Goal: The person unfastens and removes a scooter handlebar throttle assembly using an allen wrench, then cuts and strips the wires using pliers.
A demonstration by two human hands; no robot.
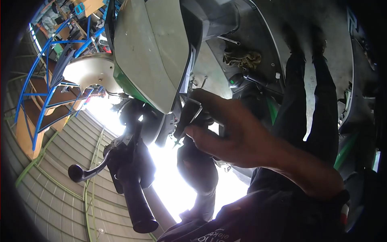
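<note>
My right hand [225, 131] reaches in from the right, its thumb and fingers curled around a small dark object [187, 117] with a shiny metal edge. It is beside the lower tip of a white and green body panel [157, 48]. My left hand [197, 163] is a dark shape against bright light, below and left of my right hand; its fingers cannot be made out. A black handlebar grip [139, 205] with a lever [90, 171] stands to the left of it.
Blue metal racking [50, 94] with brown shelves stands at the left, near a pale rounded panel [90, 72]. Crumpled work gloves [244, 59] lie on a dark surface at the upper middle. My legs [294, 92] show at the right. A ribbed wall [60, 177] is at lower left.
</note>
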